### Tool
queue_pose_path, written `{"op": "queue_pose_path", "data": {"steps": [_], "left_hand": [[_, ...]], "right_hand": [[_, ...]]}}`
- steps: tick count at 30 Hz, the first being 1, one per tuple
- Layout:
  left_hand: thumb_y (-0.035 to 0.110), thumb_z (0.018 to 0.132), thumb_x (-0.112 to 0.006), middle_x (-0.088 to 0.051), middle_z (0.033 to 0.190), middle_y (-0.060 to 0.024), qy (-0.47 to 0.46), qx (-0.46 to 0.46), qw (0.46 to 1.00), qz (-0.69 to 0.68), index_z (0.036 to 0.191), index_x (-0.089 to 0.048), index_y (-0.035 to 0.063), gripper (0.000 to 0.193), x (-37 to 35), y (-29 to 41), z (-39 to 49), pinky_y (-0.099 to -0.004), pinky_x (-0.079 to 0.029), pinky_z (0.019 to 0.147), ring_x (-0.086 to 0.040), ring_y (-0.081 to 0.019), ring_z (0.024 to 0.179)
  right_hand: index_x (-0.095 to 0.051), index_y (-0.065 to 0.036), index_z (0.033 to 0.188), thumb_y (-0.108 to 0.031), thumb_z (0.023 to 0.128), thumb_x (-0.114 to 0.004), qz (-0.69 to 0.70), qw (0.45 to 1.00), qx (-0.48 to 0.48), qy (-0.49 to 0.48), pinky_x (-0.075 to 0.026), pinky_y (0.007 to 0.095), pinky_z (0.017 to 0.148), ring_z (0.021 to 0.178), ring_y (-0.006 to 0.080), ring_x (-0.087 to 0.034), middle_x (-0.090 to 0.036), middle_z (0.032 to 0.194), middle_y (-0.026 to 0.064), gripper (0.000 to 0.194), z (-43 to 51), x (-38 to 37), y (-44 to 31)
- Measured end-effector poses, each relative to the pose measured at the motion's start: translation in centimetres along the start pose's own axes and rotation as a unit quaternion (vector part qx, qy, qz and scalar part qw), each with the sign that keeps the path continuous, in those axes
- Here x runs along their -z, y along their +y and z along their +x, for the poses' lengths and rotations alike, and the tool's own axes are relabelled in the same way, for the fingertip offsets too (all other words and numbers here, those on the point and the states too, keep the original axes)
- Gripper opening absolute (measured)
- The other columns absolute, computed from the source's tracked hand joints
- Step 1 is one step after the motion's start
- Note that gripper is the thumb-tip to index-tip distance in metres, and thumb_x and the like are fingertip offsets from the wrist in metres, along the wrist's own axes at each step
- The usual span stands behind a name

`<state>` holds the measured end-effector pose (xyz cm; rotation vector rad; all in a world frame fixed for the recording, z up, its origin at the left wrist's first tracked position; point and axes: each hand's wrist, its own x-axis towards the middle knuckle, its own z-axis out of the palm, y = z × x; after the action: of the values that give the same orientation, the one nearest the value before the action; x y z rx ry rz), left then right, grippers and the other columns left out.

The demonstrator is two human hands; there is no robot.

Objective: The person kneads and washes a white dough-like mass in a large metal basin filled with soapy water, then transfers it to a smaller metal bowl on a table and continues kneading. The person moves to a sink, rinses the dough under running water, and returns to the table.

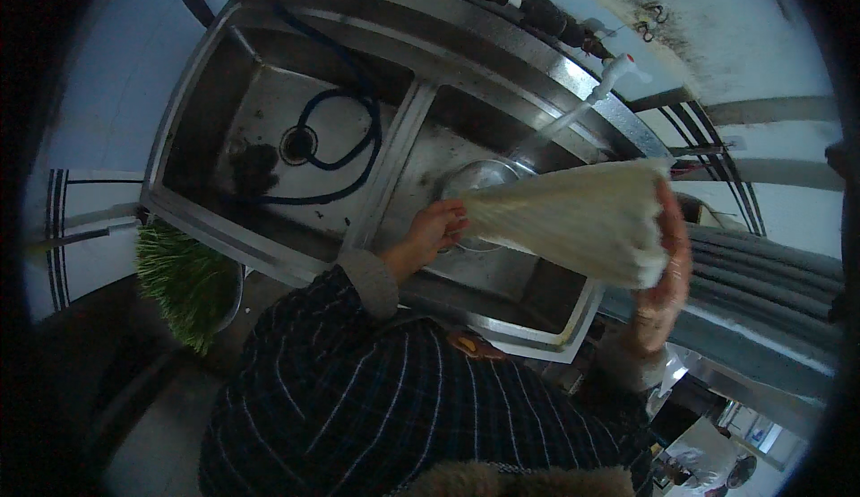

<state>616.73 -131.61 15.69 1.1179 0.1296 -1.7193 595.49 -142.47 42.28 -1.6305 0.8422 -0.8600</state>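
A pale cream cloth [571, 218], gathered narrow at the left and spread wide at the right, stretches above the right basin [430, 154] of a steel double sink. My left hand [433, 231] pinches its narrow end. At the wide, ragged edge, my right hand [668, 262] grips it, with some fingers hidden behind the material. Partly covered by the cloth, a round metal bowl [480, 178] sits in the basin. A white plastic tap [608, 80] with a red mark stands over the back rim, and a pale streak, apparently running water, slants from it towards the bowl.
A dark blue hose [373, 141] loops through the left basin [302, 221], near its drain [297, 145] and a dark clump [254, 167]. Green broom bristles [188, 282] rise beside the sink's left front corner. Grey ridged material [759, 268] lies to the right.
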Motion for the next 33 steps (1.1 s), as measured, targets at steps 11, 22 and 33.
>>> {"op": "queue_pose_path", "data": {"steps": [11, 22, 33], "left_hand": [[0.018, 0.092, -0.050, -0.059, 0.113, -0.0053, -0.028, 0.005, 0.997, 0.068, 0.122, -0.053, 0.0103, 0.031, 1.7, -2.0, 2.9, -0.0345, -0.047, 0.082, -0.057, -0.0191, 0.102], [0.016, 0.091, -0.053, -0.060, 0.110, -0.0035, 0.071, 0.070, 0.989, 0.111, 0.123, -0.052, 0.0101, 0.032, 0.5, -2.8, 8.2, -0.0324, -0.049, 0.076, -0.059, -0.0164, 0.094], [0.023, 0.091, -0.056, -0.057, 0.116, -0.0073, 0.026, 0.132, 0.985, 0.104, 0.123, -0.049, 0.0061, 0.037, 1.0, -3.5, 10.1, -0.0358, -0.049, 0.083, -0.058, -0.0201, 0.104]], "right_hand": [[-0.047, 0.001, 0.130, -0.019, 0.083, -0.064, 0.056, 0.916, -0.367, 0.149, -0.044, 0.0341, 0.091, 0.109, 0.0244, -0.054, -0.057, 0.120, 0.0136, 0.054, -1.5, -5.6, 37.8], [-0.051, -0.004, 0.115, -0.022, 0.084, -0.056, -0.594, 0.790, -0.152, -0.027, -0.049, 0.0438, 0.075, 0.086, 0.0366, -0.058, -0.056, 0.106, 0.0213, 0.037, -6.4, -10.3, 53.9], [-0.052, -0.006, 0.110, -0.022, 0.087, -0.052, -0.482, 0.845, -0.186, -0.142, -0.049, 0.0466, 0.068, 0.079, 0.0368, -0.058, -0.056, 0.102, 0.0200, 0.028, -5.8, -9.4, 51.8]]}}
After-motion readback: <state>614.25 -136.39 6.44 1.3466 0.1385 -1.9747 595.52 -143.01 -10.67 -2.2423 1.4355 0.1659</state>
